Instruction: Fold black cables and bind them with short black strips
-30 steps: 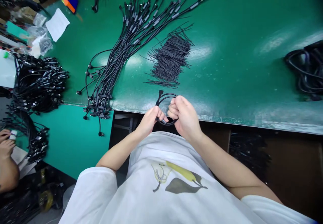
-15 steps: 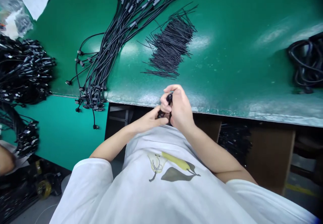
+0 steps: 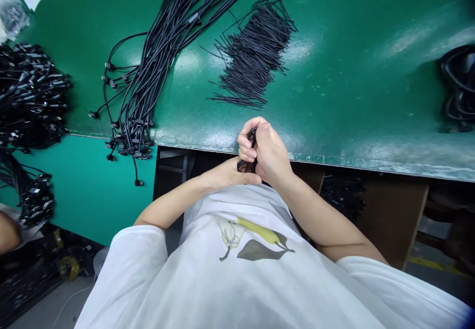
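**A:** Start on your left. Your left hand [image 3: 226,173] sits low, just off the table edge [image 3: 334,163], its fingers curled up against the underside of the cable [image 3: 251,143]. Most of that grip is hidden behind the other hand, so I can't tell how firmly it pinches.

**B:** And the right?

**A:** Your right hand [image 3: 267,151] is wrapped shut around the cable, knuckles toward you. Only a short dark stretch shows between the fingers [image 3: 245,147], plus a bit poking out below them.

**B:** How do I do this well?

**A:** I'd judge the cable is bunched small inside your fist, so keep the loops stacked flat under your right fingers and let the left steady the loose end rather than tug it. Hold it over the table edge, not over your lap.

**B:** Anything within reach?

**A:** The pile of thin black ties [image 3: 256,52] lies well beyond your fingertips, and the loose cable bundle [image 3: 152,67] is farther left of them.
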{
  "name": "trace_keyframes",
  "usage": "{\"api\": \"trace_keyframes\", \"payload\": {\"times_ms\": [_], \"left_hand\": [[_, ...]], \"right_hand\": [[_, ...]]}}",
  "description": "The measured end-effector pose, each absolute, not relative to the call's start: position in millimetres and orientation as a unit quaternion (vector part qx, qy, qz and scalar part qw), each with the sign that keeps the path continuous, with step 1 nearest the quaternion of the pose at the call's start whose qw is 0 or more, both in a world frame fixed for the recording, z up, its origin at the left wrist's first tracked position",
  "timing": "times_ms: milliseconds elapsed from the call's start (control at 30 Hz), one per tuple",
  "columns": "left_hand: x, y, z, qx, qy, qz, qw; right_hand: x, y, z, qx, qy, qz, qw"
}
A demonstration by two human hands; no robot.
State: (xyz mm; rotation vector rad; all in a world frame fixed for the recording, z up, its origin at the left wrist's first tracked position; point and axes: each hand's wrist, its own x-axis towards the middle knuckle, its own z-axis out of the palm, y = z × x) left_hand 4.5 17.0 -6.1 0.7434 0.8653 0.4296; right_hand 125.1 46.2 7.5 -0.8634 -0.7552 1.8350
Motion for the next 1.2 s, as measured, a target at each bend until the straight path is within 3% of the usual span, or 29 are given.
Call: {"api": "trace_keyframes", "payload": {"times_ms": [400, 500, 667, 767, 1200], "left_hand": [[14.8, 34.2, -9.8, 0.489, 0.43, 0.097, 0.753], [19.9, 36.0, -14.6, 0.463, 0.409, 0.074, 0.783], [12.5, 35.7, -10.8, 0.349, 0.327, 0.167, 0.862], [6.3, 33.0, -6.4, 0.289, 0.274, 0.193, 0.897], [9.1, 30.3, -9.6, 0.391, 0.303, 0.169, 0.852]], "right_hand": [[134.8, 43.6, 1.0, -0.33, -0.325, 0.76, 0.456], [140.2, 45.1, -2.5, -0.353, -0.333, 0.753, 0.445], [150.0, 52.6, 11.0, -0.375, -0.304, 0.701, 0.525], [151.3, 58.8, 20.2, -0.368, -0.298, 0.71, 0.521], [143.8, 57.2, 14.8, -0.31, -0.25, 0.741, 0.54]]}}
